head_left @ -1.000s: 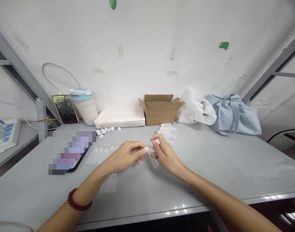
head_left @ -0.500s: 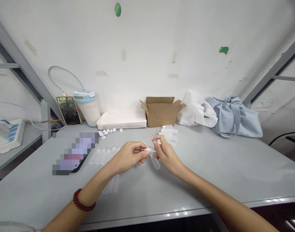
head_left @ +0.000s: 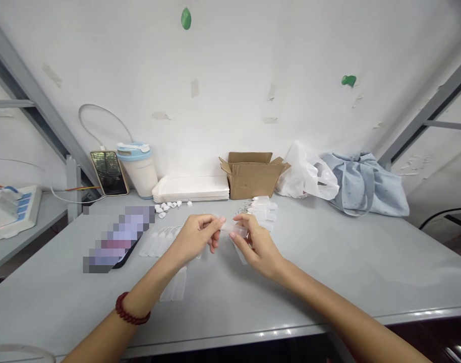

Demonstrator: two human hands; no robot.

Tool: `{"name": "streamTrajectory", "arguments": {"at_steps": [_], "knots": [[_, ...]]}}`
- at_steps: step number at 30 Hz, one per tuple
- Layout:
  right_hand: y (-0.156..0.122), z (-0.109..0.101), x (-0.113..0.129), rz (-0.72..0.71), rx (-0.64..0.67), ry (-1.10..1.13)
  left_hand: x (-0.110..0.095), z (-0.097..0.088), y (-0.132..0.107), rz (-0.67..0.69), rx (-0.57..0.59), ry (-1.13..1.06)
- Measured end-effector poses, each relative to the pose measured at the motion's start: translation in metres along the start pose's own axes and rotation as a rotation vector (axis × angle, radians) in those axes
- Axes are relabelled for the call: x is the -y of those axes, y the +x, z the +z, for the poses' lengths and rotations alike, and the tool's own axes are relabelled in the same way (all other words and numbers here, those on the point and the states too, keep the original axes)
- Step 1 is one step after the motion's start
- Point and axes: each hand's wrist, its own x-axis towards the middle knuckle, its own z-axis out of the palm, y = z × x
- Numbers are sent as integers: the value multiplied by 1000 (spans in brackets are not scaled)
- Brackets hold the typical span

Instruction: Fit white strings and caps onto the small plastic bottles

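Between my two hands lies a small translucent squeeze bottle (head_left: pixel 237 230), held sideways above the table. My left hand (head_left: pixel 198 237) pinches its neck end, and the fingertips hide the tip. My right hand (head_left: pixel 258 247) is closed around the body with thumb and fingers. Beneath the right hand another clear bottle (head_left: pixel 238 253) lies on the table, partly covered. Left of my hands is a row of bottles with thin curved tips (head_left: pixel 155 244), and nearer to me are a few more bottles (head_left: pixel 173 286). A pile of bottles with metal needle tips (head_left: pixel 266 212) sits beyond my right hand.
Small white caps (head_left: pixel 169 206) lie near a stack of white paper (head_left: pixel 192 189). Along the wall stand a phone (head_left: pixel 109 173), a cup (head_left: pixel 139 171), an open cardboard box (head_left: pixel 253 180), a plastic bag (head_left: pixel 306 174) and a blue cloth bag (head_left: pixel 382 186). A blurred-out device (head_left: pixel 120 239) lies left.
My left hand has shifted slightly up and left, its fingers now over the bottle's tip. My right-hand fingers have moved along the bottle, leaving more of its body showing.
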Motion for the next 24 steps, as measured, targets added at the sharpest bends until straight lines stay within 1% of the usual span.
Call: {"name": "streamTrajectory", "arguments": {"at_steps": [2, 5, 6, 8, 10, 12, 16, 18, 19, 21, 24], "knots": [[1, 0, -4, -102, -36, -107, 1, -2, 1, -15, 7, -18], [4, 0, -8, -234, -79, -200, 3, -3, 1, -69, 88, -46], [4, 0, -9, -254, -84, -206, 3, -3, 1, -79, 95, -50], [5, 0, -10, -260, -90, -185, 3, -2, 0, -66, 70, -43], [5, -1, -9, -219, -81, -125, 0, -1, -1, -19, 40, 5], [5, -2, -7, -113, -46, -13, -2, 0, -2, 51, 20, 85], [8, -6, -5, 162, 49, 364, -5, 3, -5, 181, -26, 196], [10, -8, -4, 239, 87, 519, -4, 4, -6, 237, -23, 208], [11, -8, -4, 253, 101, 564, -4, 4, -6, 261, -23, 208], [12, -9, -3, 242, 105, 585, -2, 4, -6, 296, -32, 196], [10, -9, -1, 177, 64, 462, -1, 2, -6, 301, -38, 157]]}}
